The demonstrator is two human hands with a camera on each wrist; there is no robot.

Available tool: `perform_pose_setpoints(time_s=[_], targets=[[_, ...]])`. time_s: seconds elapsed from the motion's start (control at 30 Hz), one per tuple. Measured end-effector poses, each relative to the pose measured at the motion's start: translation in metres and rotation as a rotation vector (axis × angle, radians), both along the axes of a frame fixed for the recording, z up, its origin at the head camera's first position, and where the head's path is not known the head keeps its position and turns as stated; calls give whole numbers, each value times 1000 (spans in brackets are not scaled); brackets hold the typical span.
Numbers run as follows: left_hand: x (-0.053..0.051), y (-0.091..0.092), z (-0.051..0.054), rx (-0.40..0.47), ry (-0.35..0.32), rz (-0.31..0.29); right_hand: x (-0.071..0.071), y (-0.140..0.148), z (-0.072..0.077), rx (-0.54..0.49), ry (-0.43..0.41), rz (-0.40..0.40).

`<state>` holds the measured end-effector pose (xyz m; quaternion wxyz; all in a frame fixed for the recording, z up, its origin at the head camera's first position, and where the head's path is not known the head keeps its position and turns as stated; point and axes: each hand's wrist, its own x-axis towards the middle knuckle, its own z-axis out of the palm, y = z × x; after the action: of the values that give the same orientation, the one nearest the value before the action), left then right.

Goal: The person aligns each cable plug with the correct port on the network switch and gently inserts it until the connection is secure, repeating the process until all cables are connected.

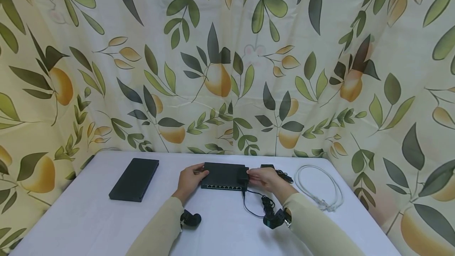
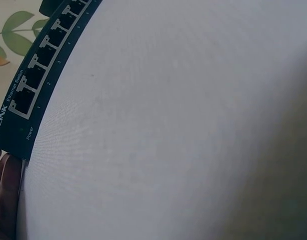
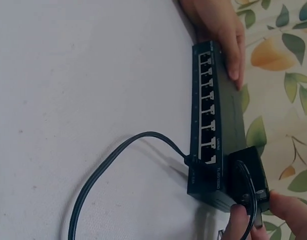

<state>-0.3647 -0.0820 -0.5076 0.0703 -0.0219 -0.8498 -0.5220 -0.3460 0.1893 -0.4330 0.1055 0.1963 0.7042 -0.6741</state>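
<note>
A black Ethernet switch (image 1: 222,174) with a row of ports along its front sits in the middle of the white table. My left hand (image 1: 190,177) grips its left end, thumb on top; the left wrist view shows fingers (image 2: 8,195) by the corner marked Power. At the right end, my right hand (image 1: 269,179) pinches a small black power adapter (image 3: 249,172) resting against the switch's top. A metal prong shows between the fingers. A black power cord (image 3: 111,157) runs into the front right of the switch, its bundled part (image 1: 268,204) lying on the table.
Another flat black box (image 1: 134,179) lies at the left. Behind my right hand are a second black adapter (image 1: 267,166) and its coiled cord (image 1: 284,176). A coil of white cable (image 1: 335,198) lies at the right. A leaf-patterned curtain (image 1: 227,110) hangs along the back edge.
</note>
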Motion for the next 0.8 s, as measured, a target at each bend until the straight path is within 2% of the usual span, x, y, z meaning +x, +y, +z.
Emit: perform_pose_setpoints(time_s=[0.17, 0.37, 0.6, 0.8], targets=[[0, 1, 0, 3, 3, 1, -3, -1, -3, 49, -10, -25], [1, 1, 2, 1, 5, 2, -4, -3, -5, 58, -11, -31], [2, 1, 2, 1, -4, 5, -10, -9, -3, 182, -27, -42], [0, 1, 1, -5, -13, 13, -16, -14, -3, 222, -34, -42]])
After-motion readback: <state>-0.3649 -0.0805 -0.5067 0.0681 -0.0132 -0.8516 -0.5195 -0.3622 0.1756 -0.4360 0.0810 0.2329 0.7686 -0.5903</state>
